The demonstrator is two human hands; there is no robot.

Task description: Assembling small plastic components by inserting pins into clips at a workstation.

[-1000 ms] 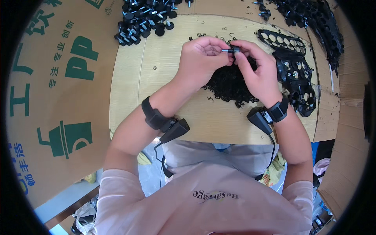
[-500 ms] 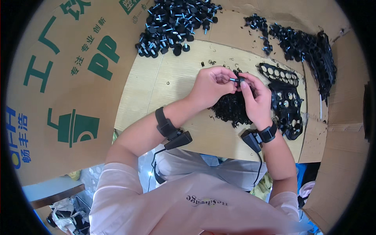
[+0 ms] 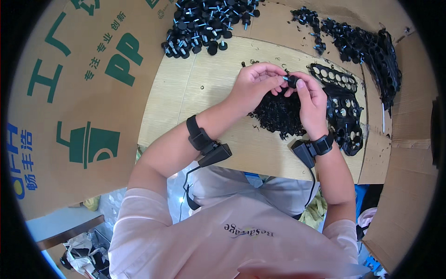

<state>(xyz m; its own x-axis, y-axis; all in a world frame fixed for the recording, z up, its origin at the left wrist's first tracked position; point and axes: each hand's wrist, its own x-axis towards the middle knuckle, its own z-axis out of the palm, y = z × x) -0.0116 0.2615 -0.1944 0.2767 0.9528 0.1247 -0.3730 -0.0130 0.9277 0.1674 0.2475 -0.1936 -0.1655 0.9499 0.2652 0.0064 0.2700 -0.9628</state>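
Between my two hands is a small screw with a round black head (image 3: 291,81) and a bright metal shank. My right hand (image 3: 310,98) pinches the black head between thumb and fingers. Pressed together at the shank's end are the thumb and fingers of my left hand (image 3: 258,87); its fingertips partly cover the shank. Under the hands, a heap of thin curly black trimmings (image 3: 278,115) lies on the pale tabletop (image 3: 186,111). Whether a tiny scrap is also pinched in the left fingers cannot be made out.
A big pile of black-headed screws (image 3: 200,28) sits at the far left of the table. To the right lie perforated black moulded sheets (image 3: 343,109), with more sheets and screws (image 3: 355,46) behind them. Cardboard walls (image 3: 69,107) stand on both sides.
The screw has tilted slightly, and more of its black head shows beside my right thumb. My left fingers have shifted along the shank. The whole view has moved a little.
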